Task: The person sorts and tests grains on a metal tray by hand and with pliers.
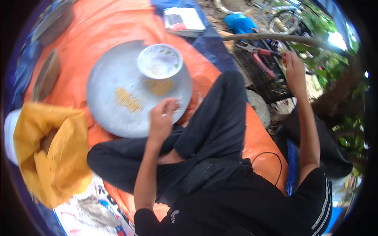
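Note:
My left hand [163,114] is over the near edge of a round grey metal tray [106,74], its fingers curled together; whatever they may hold is hidden. On the tray lie a loose pile of golden grains [128,99] and a browner pile [160,86]. Beside the browner pile stands a white bowl [159,61] with a green leaf pattern. Out to the right, my right hand [294,72] is closed with a red handle end at its fingers. This looks like part of a pair of pliers [256,50] with red-pink handles, their jaws apart, above a black crate.
A yellow sack [59,157] stands open at left, near metal basins [46,74]. Orange tarp [114,19] covers the ground. A branch [275,37] crosses above the black crate [271,88]. A white packet [184,20] lies at the back; a bicycle [284,21] is beyond.

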{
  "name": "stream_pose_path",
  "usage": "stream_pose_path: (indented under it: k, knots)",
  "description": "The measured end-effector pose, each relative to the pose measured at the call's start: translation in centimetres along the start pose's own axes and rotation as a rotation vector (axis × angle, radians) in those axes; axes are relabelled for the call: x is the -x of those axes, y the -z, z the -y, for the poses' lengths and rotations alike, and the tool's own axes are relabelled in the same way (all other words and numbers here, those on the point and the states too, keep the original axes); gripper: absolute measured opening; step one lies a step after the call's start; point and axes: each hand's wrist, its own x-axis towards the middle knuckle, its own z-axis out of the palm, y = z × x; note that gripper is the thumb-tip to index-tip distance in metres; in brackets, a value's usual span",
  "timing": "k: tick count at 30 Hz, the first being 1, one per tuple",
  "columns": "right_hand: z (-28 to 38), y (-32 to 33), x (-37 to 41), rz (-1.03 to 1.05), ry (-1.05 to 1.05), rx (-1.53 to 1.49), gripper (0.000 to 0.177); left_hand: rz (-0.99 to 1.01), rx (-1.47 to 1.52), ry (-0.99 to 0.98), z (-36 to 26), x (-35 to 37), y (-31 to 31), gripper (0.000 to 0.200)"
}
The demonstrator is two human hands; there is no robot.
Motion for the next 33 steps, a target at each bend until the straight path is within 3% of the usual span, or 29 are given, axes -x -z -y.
stream_pose_path:
  k: [2, 4, 8, 10, 12, 14, 17, 18, 20, 21, 25, 27, 28, 30, 31, 33]
  knots:
    - [7.5, -3.9, 4.3, 0.060, -0.191, -0.380, 0.033, 0.174, 0.333, 0.014, -0.4, 0.5, -1.6, 0.052]
    - [13.1, -7.8, 8.0, 0.120, -0.205, -0.676, 0.032, 0.066, 0.771, 0.147, -1.9, 1.7, -3.4, 0.055]
    - [18.8, -14.6, 14.3, 0.253, -0.116, -0.974, 0.024, -0.032, 0.791, 0.205, 0.0, 1.9, -2.2, 0.053]
    - [19.8, -15.8, 15.4, 0.295, -0.129, -1.107, 0.020, -0.211, 0.669, 0.101, 0.6, 1.8, -1.5, 0.047]
    - [20.1, -16.2, 15.8, 0.448, -0.245, -1.273, 0.015, -0.220, 0.680, 0.114, 0.9, 1.7, -1.3, 0.043]
    - [19.6, -16.4, 15.3, 0.524, -0.193, -1.255, 0.016, -0.221, 0.656, -0.006, 0.8, 1.1, -1.6, 0.043]
    - [19.5, -16.5, 14.0, 0.797, -0.228, -1.347, 0.027, -0.155, 0.438, -0.095, 0.8, 1.2, -1.1, 0.042]
    - [19.3, -16.5, 13.2, 0.791, -0.237, -1.352, 0.027, -0.148, 0.433, -0.090, 0.6, 1.2, -1.2, 0.042]
    - [19.1, -16.7, 11.9, 1.072, -0.118, -1.128, 0.028, -0.080, 0.571, -0.101, 0.3, 1.3, -1.3, 0.043]
    - [19.6, -16.4, 11.6, 1.207, -0.158, -1.268, 0.033, -0.080, 0.563, -0.093, 0.3, 1.4, -1.2, 0.043]
    - [19.4, -18.3, 11.3, 1.355, -0.188, -1.364, 0.036, 0.030, 0.396, 0.028, -1.0, 1.6, -0.3, 0.041]
    - [20.1, -18.4, 10.9, 1.353, -0.362, -1.543, 0.038, 0.020, 0.342, 0.104, -1.2, 1.3, 0.7, 0.040]
    - [20.6, -17.8, 10.2, 1.313, -0.474, -1.567, 0.041, 0.020, 0.089, 0.059, -0.8, 0.7, 1.6, 0.037]
    - [19.1, -19.9, 8.7, 1.257, -0.261, -1.469, 0.041, -0.054, -0.288, -0.120, -1.6, 0.3, 3.6, 0.030]
    - [18.4, -21.3, 8.1, 1.180, -0.144, -1.477, 0.040, -0.055, -0.438, -0.097, -0.6, -0.1, 5.6, 0.030]
    - [17.8, -23.0, 7.2, 1.010, -0.004, -1.543, 0.038, -0.239, -0.586, -0.029, -0.3, -0.7, 9.2, 0.027]
